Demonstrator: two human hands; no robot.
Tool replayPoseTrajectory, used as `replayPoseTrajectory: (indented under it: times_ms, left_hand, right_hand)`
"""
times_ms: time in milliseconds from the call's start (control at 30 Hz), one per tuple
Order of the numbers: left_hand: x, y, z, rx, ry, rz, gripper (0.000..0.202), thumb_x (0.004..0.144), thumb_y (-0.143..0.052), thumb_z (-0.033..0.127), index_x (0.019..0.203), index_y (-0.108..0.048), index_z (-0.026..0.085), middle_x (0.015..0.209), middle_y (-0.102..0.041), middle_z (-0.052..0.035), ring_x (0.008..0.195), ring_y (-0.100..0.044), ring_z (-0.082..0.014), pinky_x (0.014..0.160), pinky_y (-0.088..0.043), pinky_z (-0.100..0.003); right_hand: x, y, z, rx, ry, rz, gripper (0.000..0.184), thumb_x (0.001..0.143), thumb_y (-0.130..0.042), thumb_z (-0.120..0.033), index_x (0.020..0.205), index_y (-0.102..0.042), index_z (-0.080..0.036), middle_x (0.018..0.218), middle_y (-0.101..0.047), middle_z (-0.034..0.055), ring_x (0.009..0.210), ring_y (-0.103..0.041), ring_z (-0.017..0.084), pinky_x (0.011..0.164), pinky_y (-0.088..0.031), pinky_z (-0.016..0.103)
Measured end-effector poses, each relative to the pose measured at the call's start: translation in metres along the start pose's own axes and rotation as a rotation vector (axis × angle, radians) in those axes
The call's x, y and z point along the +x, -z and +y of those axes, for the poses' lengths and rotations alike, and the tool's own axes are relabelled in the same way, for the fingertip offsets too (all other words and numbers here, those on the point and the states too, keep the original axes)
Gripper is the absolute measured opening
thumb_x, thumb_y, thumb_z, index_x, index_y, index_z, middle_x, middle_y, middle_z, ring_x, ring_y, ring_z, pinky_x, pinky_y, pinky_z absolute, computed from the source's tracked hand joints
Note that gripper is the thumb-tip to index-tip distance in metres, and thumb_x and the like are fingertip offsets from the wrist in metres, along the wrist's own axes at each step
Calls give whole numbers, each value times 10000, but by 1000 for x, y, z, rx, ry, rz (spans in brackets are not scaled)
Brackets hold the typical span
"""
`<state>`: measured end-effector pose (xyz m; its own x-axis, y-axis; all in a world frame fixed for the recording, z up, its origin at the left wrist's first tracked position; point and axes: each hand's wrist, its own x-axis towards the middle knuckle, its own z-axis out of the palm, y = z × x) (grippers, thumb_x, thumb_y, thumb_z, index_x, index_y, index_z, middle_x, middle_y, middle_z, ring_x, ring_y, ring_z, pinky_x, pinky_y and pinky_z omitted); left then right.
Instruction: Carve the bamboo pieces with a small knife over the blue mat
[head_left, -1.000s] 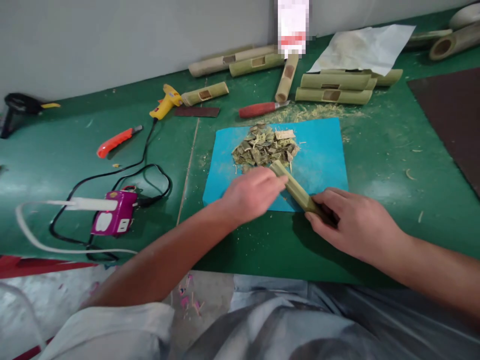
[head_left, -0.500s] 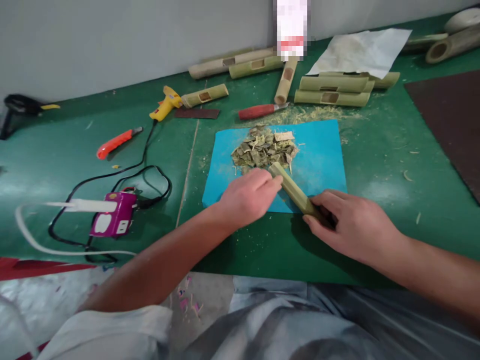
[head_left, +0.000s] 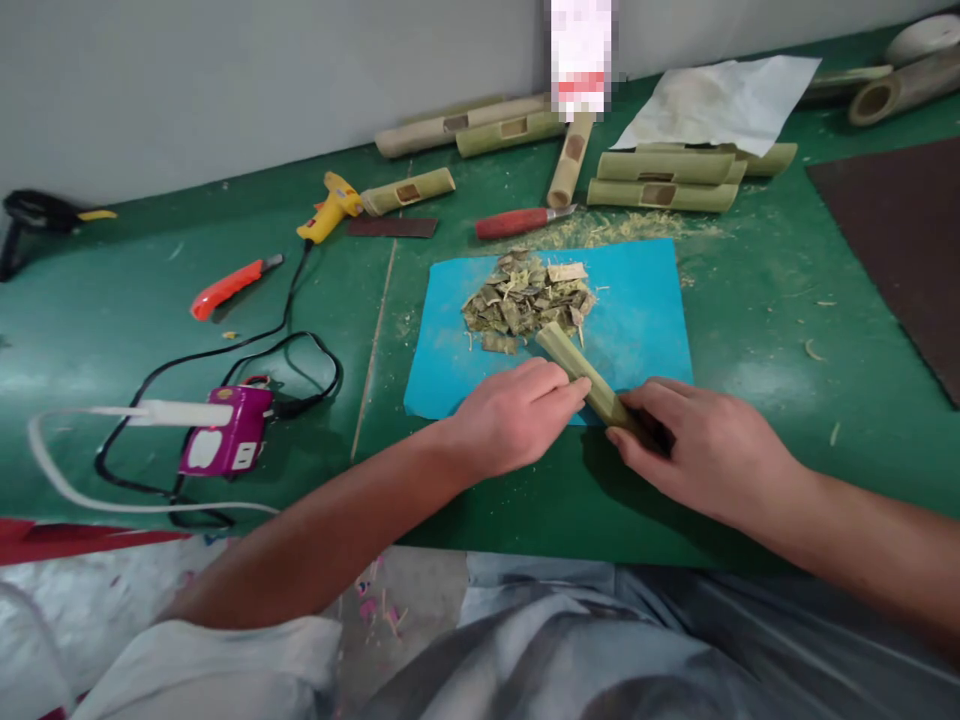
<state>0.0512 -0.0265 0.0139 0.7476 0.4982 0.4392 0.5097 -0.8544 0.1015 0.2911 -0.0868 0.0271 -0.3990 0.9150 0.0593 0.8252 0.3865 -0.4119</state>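
A pale green bamboo tube (head_left: pixel 574 360) slants over the blue sheet (head_left: pixel 645 300), its far end close to a heap of dark bamboo chips (head_left: pixel 525 300). My right hand (head_left: pixel 709 450) grips the near end of the tube, fingers and thumb around it. Midway along the tube is my left hand (head_left: pixel 517 415), closed, with its thumb and fingertips against the tube's side. Whatever may be pinched in its curled fingers is hidden from view. A red-handled knife (head_left: pixel 517 223) lies behind the sheet.
Several cut bamboo tubes (head_left: pixel 660 195) lie at the back, some under white paper (head_left: pixel 720 100). On the left are a yellow glue gun (head_left: pixel 332 210), an orange cutter (head_left: pixel 229 288) and a purple power adapter (head_left: pixel 232 430) with cords. A dark mat (head_left: pixel 900 240) lies right.
My left hand has slid down along the tube, toward my right hand. More of the tube's far end and a chip on the sheet now show. The right hand stays put.
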Motion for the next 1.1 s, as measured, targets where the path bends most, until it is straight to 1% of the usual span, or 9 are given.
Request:
replayPoseTrajectory:
  times_ms: [133, 267, 400, 533, 667, 767, 900, 1033, 1100]
  left_hand:
    - [0, 2, -1, 34, 71, 64, 245, 1040, -481, 236, 1032, -694, 115, 818, -664, -61, 748, -591, -145, 686, -486, -261]
    - [0, 2, 2, -16, -27, 13, 246, 1045, -463, 223, 1019, -688, 128, 808, -662, -48, 722, -579, -141, 655, -474, -258]
    - [-1, 1, 5, 15, 66, 73, 247, 1046, -471, 243, 1033, -687, 124, 793, -643, -54, 734, -591, -149, 669, -483, -269]
    - [-1, -1, 8, 20, -60, 32, 264, 1053, -442, 215, 1028, -693, 138, 719, -610, -25, 697, -566, -142, 630, -453, -266]
    - [0, -4, 5, 42, 32, 68, 267, 1053, -449, 234, 1027, -689, 119, 764, -639, -48, 712, -570, -143, 646, -461, -268]
    - [-1, -5, 6, 25, -29, 33, 266, 1055, -441, 243, 1025, -686, 145, 754, -637, -34, 695, -560, -139, 633, -449, -271]
    - [-1, -5, 7, 46, 41, 41, 275, 1058, -433, 244, 1067, -683, 130, 786, -652, -49, 721, -579, -142, 661, -467, -269]
    - [1, -4, 7, 18, -60, 37, 269, 1051, -439, 219, 1044, -693, 132, 735, -627, -32, 703, -570, -144, 645, -456, -268]
    - [1, -3, 5, 4, -12, 69, 258, 1049, -452, 225, 1061, -688, 122, 761, -637, -41, 718, -581, -147, 661, -470, -269]
  right_hand:
    - [0, 0, 0, -5, -2, 9, 223, 898, -547, -374, 847, -667, -194, 741, -662, 7, 569, -562, 148, 524, -332, 289]
    - [0, -1, 0, -3, 3, 10, 213, 884, -567, -373, 829, -664, -192, 720, -650, 5, 568, -562, 147, 523, -330, 285]
    - [0, 0, -1, -9, -16, 4, 212, 888, -566, -377, 841, -666, -196, 738, -656, 7, 575, -565, 148, 528, -327, 286]
    - [1, 1, -2, -17, -19, -19, 212, 883, -568, -376, 837, -666, -194, 730, -654, 11, 580, -563, 146, 530, -317, 286]
    - [1, 1, -2, -18, -27, -16, 228, 891, -544, -380, 837, -664, -194, 737, -653, 12, 578, -555, 145, 534, -314, 288]
    - [0, 0, -1, -18, -24, -29, 240, 892, -536, -385, 815, -655, -191, 730, -646, 13, 576, -554, 150, 532, -309, 294]
    - [-1, -1, -1, -24, -33, -25, 250, 897, -526, -397, 834, -659, -195, 754, -658, 18, 586, -559, 155, 538, -309, 301]
    - [0, 0, -2, -23, -35, -41, 254, 897, -521, -398, 817, -653, -196, 756, -664, 25, 595, -562, 153, 534, -303, 300]
    - [0, 1, -3, -21, -44, -39, 246, 896, -525, -396, 817, -653, -201, 749, -661, 21, 590, -556, 148, 534, -302, 298]
